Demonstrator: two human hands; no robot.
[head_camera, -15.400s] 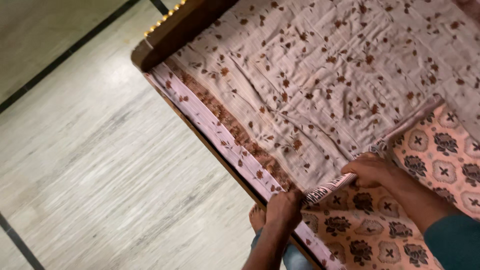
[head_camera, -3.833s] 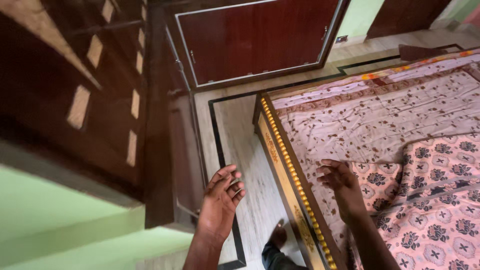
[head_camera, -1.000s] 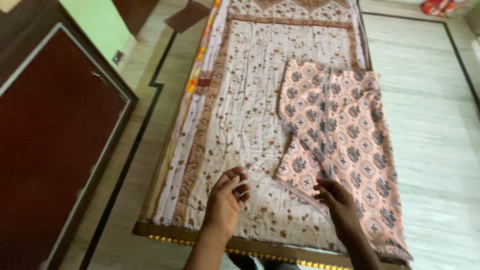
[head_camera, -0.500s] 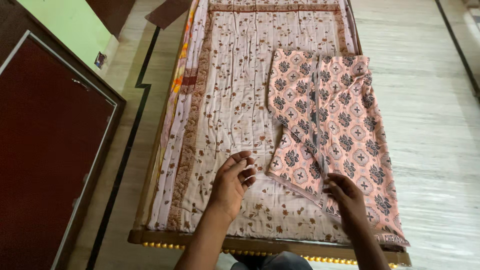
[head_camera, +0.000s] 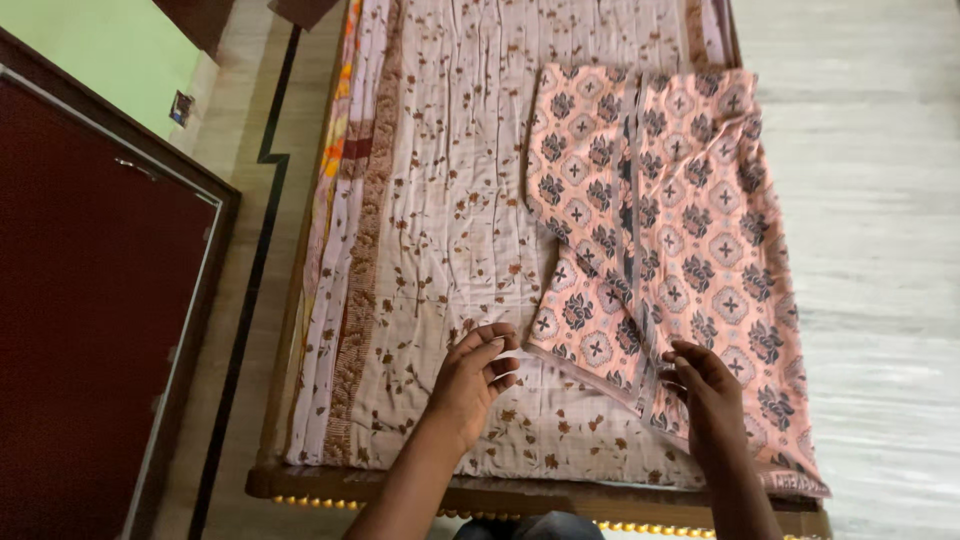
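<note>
**Inspector:** Peach cloth (head_camera: 670, 230), head view: folded, printed with dark flower blocks, lying flat on the right half of the bed, from the upper centre of the frame down to the lower right. Its near left corner points toward the lower centre.

**Clerk:** Hands?

**Inspector:** Right hand (head_camera: 712, 395), lower right of centre, lies on the cloth's near edge, fingers bent down onto the fabric. Whether it pinches the hem or only presses it, I cannot tell. Left hand (head_camera: 470, 380), lower centre, hovers over or rests on the bedsheet (head_camera: 450, 200) just left of the cloth's near corner, fingers loosely curled, holding nothing.

**Clerk:** What carries the cloth?

**Inspector:** The bed, covered by that pale sheet with small brown sprigs and a brown patterned border down its left side. Only the cloth lies on the sheet. A wooden bed frame (head_camera: 330, 485) with a row of yellow beads crosses the bottom of the frame.

**Clerk:** Surroundings?

**Inspector:** Dark red cabinet door (head_camera: 90, 330) at the left, shut, contents not visible. Pale streaked floor (head_camera: 880, 220) at the right, with a black inlay line (head_camera: 245, 300) left of the bed. Green wall (head_camera: 90, 45) in the upper left.
</note>
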